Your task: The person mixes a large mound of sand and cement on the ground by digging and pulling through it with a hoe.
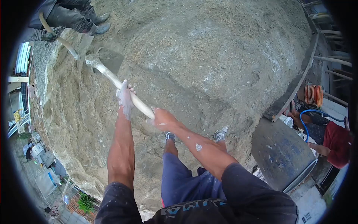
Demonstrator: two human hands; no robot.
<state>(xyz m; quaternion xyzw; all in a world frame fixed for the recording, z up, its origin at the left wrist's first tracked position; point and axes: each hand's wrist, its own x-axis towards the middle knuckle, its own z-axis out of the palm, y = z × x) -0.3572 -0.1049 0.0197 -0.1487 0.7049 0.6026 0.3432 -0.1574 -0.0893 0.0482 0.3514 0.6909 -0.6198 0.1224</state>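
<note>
A pale wooden handle point(112, 76) runs slantwise across the sandy pile, its upper end on a tool head point(93, 59) that is partly sunk in or hidden by the sand. Dusted with pale powder, my left hand point(125, 98) is wrapped round the middle of the handle. Lower down, my right hand point(163, 118) grips the handle's near end. Grey-brown sand point(167, 74) lies under and around the tool. My feet, in dusty footwear point(220, 133), stand on the sand.
At the top left, a person in dark clothes and boots point(100, 29) stands near a second wooden handle point(67, 46). On the right are a metal container point(281, 153), an orange coil point(313, 95), a blue hose point(304, 123) and a person in a red top point(337, 143). A board point(298, 84) edges the pile.
</note>
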